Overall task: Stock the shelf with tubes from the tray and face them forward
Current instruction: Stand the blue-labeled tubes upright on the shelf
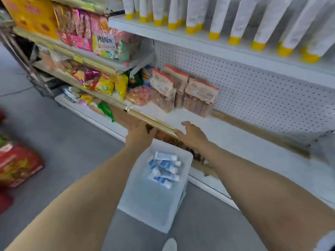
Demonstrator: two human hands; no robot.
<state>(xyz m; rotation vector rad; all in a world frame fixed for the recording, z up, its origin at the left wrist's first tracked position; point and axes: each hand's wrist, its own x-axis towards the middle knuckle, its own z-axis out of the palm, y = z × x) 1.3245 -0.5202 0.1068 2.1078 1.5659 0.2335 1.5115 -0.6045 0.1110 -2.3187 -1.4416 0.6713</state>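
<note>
Tubes [165,168] aren't on the shelf [235,142] yet, so here's how I'd go about it. The shelf has a long bare white stretch running from the brown packs [198,96] toward its right end, and that's the obvious landing spot. The level above is lined with yellow-capped tubes [235,22] standing cap-down, which looks like a decent model for facing. The tray [145,200] sits on the floor [63,142] just below the shelf's front edge. The whole pile is bunched into its far right corner, lying crosswise on each other, white with blue print, too blurry to count properly. Both hands are up at the front edge by the gold price rail [157,125] and neither is carrying anything. The left hand [139,132] has its fingers stretched out at the rail, and the right hand [192,133] hangs just over the edge with fingers loosely spread. My guess is the move now is going down for a pick. Take from the top of the pile so nothing snags, and grab by the body, not the cap. Start beside the brown packs and work toward the right end, turning each tube so the print faces the aisle and sits square with the front edge.
</note>
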